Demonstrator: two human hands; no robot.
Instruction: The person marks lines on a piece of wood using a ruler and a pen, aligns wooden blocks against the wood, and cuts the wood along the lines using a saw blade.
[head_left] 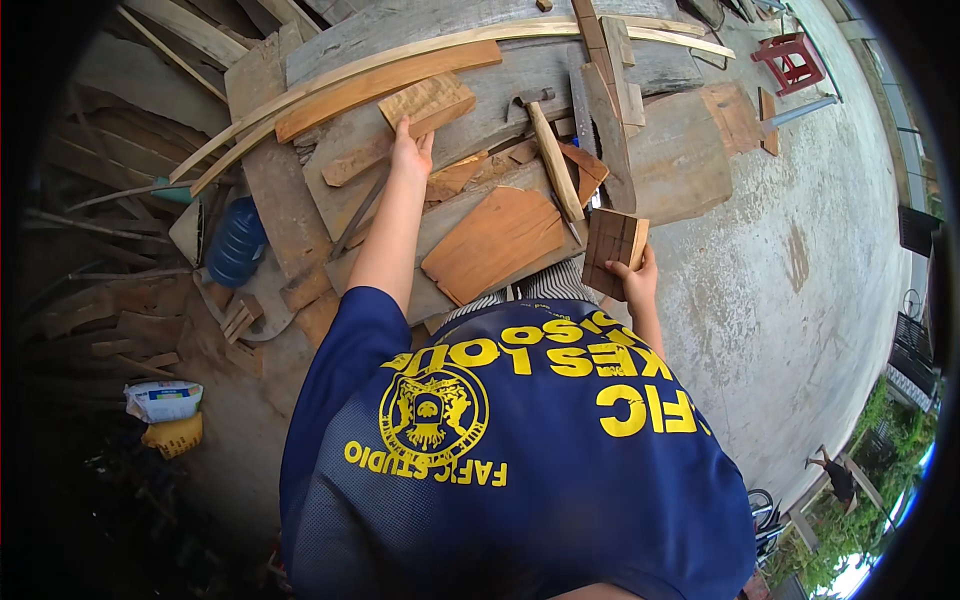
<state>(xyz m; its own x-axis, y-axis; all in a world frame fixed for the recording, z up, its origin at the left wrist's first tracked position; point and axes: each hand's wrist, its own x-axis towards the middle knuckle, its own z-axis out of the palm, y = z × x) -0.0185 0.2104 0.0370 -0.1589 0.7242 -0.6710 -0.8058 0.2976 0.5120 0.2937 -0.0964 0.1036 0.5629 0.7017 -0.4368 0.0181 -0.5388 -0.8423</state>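
Note:
My left hand [408, 157] reaches to the far left of the bench and closes on the near edge of a light-brown wooden block [428, 101]. Part of its fingers is hidden against that block. A second wood piece [356, 162] lies just beside it. On the right, my right hand [637, 279] grips a dark-faced wooden block [611, 246], its fingers over the lower side. Between my hands lie a flat reddish-brown board [497, 243] and a hammer [555, 160] with a pale wooden handle, its metal head pointing away from me.
Long wooden strips [400, 52] cross the far side of the workbench [672, 165]. Upright-lying planks [607, 130] sit right of the hammer. A blue water jug [236, 242] and scrap wood [140, 315] stand at left. A red stool [790, 62] is on the concrete floor [790, 250].

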